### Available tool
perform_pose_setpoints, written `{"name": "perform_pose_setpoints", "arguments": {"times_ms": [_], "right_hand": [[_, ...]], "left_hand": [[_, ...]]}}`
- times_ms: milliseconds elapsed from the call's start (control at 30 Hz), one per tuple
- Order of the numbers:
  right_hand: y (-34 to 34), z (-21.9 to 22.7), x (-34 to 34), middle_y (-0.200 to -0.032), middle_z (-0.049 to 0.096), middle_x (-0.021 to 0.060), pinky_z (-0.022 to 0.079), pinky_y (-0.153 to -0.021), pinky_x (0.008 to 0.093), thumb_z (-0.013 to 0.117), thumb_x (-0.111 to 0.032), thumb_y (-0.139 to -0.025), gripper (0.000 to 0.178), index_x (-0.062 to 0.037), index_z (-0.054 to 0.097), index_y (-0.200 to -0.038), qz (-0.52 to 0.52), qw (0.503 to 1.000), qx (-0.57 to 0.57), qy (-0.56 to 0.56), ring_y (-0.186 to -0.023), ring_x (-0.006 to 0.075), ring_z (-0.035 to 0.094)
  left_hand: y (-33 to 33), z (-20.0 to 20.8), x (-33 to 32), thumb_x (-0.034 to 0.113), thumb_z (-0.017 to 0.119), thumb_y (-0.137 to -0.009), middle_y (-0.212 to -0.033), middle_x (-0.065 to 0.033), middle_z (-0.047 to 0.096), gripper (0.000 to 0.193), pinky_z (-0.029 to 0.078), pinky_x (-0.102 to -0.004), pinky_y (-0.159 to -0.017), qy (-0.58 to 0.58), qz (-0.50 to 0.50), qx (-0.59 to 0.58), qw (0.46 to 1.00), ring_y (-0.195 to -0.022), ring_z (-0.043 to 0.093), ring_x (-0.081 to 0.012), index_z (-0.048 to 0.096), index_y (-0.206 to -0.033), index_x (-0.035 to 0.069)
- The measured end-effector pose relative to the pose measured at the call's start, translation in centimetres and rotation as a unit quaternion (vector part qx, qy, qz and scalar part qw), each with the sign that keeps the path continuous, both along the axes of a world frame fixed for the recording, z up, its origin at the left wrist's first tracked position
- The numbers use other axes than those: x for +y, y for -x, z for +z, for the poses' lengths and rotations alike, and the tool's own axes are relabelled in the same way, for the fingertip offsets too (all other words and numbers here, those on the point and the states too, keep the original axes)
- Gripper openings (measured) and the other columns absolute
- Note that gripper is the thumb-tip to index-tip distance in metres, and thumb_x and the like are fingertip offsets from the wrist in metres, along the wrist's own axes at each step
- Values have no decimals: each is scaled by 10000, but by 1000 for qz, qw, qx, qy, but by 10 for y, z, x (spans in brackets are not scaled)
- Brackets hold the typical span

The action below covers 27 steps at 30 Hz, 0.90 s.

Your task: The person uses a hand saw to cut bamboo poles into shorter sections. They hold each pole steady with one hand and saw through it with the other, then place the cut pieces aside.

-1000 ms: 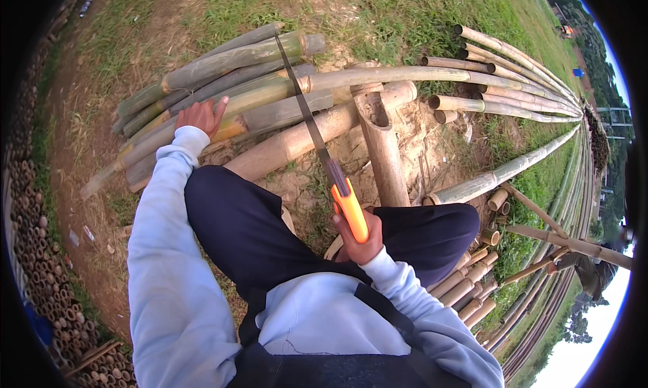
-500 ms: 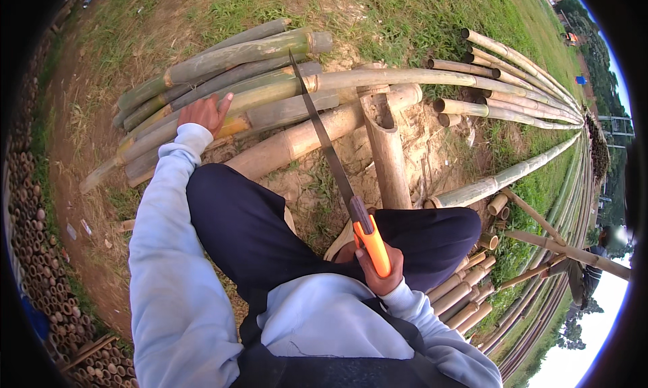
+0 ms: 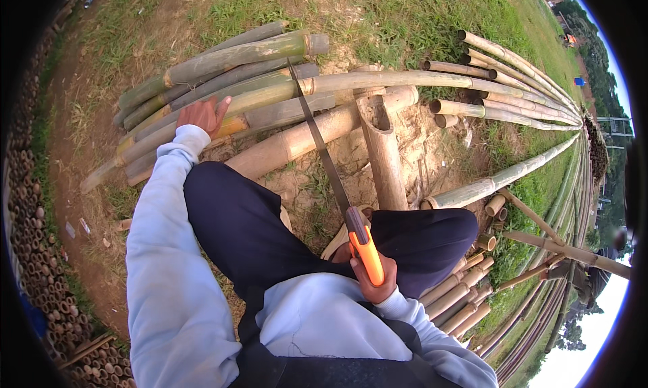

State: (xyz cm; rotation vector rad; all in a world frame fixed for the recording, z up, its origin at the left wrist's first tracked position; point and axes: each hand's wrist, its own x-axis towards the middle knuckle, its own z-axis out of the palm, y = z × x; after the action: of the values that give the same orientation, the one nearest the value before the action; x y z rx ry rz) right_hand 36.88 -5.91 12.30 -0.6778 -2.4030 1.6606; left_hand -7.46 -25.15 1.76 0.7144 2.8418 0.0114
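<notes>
Head view: right hand clenched on the orange handle of one hand saw, blade laid across a bamboo pole in the stack ahead. Left hand flat on the poles, fingers spread, gripping nothing. Best to press down firmly and saw in straight strokes. About seven poles stacked; one upright post.

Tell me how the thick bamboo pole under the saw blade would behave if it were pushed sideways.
The bamboo pole is round and smooth, so alone it would probably roll. Here it lies wedged among other poles, with the left hand pressing nearby, so it likely stays put. It looks stiff, and probably heavy given its thickness. The saw rests across it.
</notes>
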Motion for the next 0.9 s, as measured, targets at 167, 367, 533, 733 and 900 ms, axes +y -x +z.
{"name": "perform_pose_setpoints", "arguments": {"times_ms": [167, 367, 533, 733, 900], "right_hand": [[140, -74, 30, -606, 566, 94, 439, -546, 358, 733, -138, -946, 217, 33, 631, -859, -43, 997, 58, 34, -546, 169, 527], [130, -63, 23, -646, 591, 124, 470, -579, 361, 727, -118, -938, 190, 18, 626, -851, -33, 997, 65, 26, -591, 205, 596], [11, -11, 2, -733, 689, 93, 552, -652, 328, 708, -73, -942, 160, 30, 703, -1064, -7, 1000, 15, -18, -671, 158, 699], [182, -79, 38, -661, 574, 4, 414, -551, 288, 714, -114, -975, 166, 32, 664, -913, -28, 995, 94, -11, -591, 78, 471], [103, -64, 18, -758, 642, 36, 483, -639, 286, 740, -91, -946, 144, 20, 684, -1018, -17, 999, 24, 32, -683, 101, 582]], "left_hand": [[-2, 0, 16, 646, 308, -1054, -948, -225, 746, 679, 531, -571, -856, -16, -2, 33, 999, -938, 706, -447, 699, -1188, 106], [6, 4, 9, 647, 310, -1053, -940, -217, 749, 676, 535, -556, -857, -22, -6, 28, 999, -942, 708, -439, 697, -1166, 104], [-2, -4, -2, 649, 314, -1053, -939, -214, 751, 679, 537, -545, -857, -1, -1, 23, 1000, -946, 713, -420, 699, -1121, 94], [0, 6, 24, 651, 318, -1051, -953, -221, 749, 685, 532, -557, -858, -37, -16, 37, 998, -955, 709, -431, 710, -1104, 91], [7, 9, 12, 643, 321, -1053, -962, -233, 745, 683, 531, -564, -867, -12, -4, 19, 1000, -966, 709, -429, 714, -1114, 87]]}}
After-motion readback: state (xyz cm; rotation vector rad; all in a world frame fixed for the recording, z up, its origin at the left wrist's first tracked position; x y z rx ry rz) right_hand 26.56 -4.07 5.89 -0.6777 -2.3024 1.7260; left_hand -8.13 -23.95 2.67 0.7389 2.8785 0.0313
